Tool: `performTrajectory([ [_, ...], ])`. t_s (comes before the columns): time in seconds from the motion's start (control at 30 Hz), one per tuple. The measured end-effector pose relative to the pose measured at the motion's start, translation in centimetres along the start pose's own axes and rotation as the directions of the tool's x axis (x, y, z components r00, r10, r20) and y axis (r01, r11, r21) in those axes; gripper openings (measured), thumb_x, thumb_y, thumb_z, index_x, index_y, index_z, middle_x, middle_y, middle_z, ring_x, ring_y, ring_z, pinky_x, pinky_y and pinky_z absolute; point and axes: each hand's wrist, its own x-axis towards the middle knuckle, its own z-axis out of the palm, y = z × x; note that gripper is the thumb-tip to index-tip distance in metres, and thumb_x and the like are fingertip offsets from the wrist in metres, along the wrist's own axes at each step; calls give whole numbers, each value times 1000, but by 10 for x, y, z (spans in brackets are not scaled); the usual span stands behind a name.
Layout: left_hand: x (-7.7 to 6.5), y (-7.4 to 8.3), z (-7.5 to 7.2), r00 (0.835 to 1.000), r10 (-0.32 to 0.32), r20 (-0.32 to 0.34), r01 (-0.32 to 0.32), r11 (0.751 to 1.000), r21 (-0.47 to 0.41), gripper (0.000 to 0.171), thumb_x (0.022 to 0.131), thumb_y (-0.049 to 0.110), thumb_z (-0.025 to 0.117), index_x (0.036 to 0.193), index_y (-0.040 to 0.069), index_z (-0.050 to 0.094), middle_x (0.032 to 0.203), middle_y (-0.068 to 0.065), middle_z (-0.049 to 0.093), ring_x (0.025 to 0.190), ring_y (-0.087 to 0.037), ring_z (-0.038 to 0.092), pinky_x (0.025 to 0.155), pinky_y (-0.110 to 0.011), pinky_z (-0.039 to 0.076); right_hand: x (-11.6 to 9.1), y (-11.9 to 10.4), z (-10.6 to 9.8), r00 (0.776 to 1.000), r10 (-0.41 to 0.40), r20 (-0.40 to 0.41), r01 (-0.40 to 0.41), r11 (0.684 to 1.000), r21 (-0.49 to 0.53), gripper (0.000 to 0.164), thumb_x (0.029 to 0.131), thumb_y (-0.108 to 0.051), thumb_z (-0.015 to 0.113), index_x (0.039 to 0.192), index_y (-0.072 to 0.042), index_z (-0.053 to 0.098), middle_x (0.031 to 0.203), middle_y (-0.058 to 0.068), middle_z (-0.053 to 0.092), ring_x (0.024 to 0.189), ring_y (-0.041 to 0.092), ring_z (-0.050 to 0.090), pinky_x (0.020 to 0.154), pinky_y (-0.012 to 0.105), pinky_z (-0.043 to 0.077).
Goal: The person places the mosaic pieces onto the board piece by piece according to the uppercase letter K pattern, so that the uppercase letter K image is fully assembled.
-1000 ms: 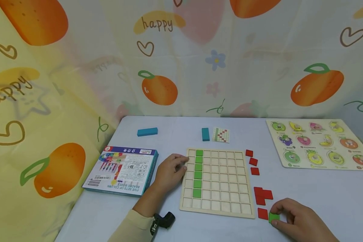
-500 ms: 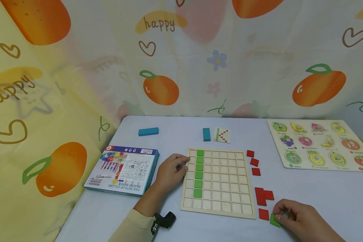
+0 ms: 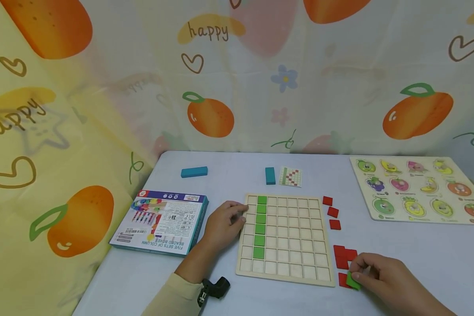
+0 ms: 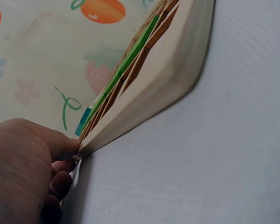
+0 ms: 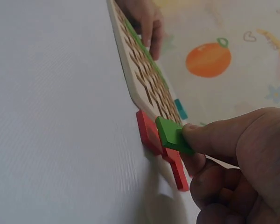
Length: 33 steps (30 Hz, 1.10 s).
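A wooden grid board (image 3: 283, 244) lies on the white table, with several green tiles (image 3: 259, 229) filling most of its second column. My left hand (image 3: 221, 228) pinches the board's left edge; in the left wrist view the thumb (image 4: 60, 144) lies on that edge with fingers below. Off the board's near right corner, my right hand (image 3: 389, 276) pinches a loose green square tile (image 5: 170, 133) between thumb and fingers. The green tile is tilted and overlaps the nearest red tile (image 3: 342, 280) in the head view. More red tiles (image 3: 340, 262) lie just beyond it.
Three red tiles (image 3: 333, 212) lie farther up the board's right side. Behind the board are a small pattern card (image 3: 290, 177) and two teal blocks (image 3: 270, 176). A boxed set (image 3: 159, 222) lies at left, a fruit puzzle board (image 3: 418, 188) at back right.
My right hand has lifted and tilted the green tile from beside the nearest red tile, then moved it slightly left and up over that tile. The left hand stays at the board's edge.
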Motion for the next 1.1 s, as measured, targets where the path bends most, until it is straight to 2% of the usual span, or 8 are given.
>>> performTrajectory([
  [0.13,0,0,0,1000,6,-6,-6,1000,-3,31,102,19,73,132,18,77,128,4,68,106,-13,64,90,-35,56,5,-9,3,998,-56,-40,55,998,-17,10,97,-18,79,97,-21,70,76,-12,58,68,5,50,60,24,44],
  [0.33,0,0,0,1000,-2,-4,2,1000,-11,31,102,19,73,132,18,77,128,4,67,105,-13,64,90,-35,56,17,-26,11,992,-115,-59,116,993,16,13,95,-13,81,95,-21,70,76,-12,57,68,5,51,60,23,45],
  [0.47,0,0,0,1000,-5,-4,5,1000,-9,31,101,19,73,132,18,77,128,4,67,105,-12,63,90,-35,56,26,-39,16,990,-131,-54,134,990,55,14,94,-13,82,94,-21,71,75,-10,56,65,6,51,57,24,45],
  [0.73,0,-1,1,1000,-7,0,7,1000,-3,31,102,20,73,133,19,76,128,4,67,106,-13,64,91,-35,56,49,-61,32,988,-150,-22,152,978,143,9,96,-14,80,95,-18,72,62,-6,51,52,9,49,50,26,44],
  [0.87,0,0,1,1000,-2,1,2,1000,-3,32,102,20,73,133,19,76,128,4,67,107,-12,64,91,-35,56,60,-71,42,987,-162,-26,164,978,128,10,96,-15,80,95,-22,72,67,-6,54,60,10,51,58,26,44],
  [1.1,0,1,-1,1000,5,-2,-5,1000,2,31,102,20,73,133,18,77,128,3,67,105,-13,64,91,-35,56,78,-89,63,984,-176,18,171,975,140,10,97,-20,80,95,-26,72,78,-7,61,76,15,57,65,26,48],
])
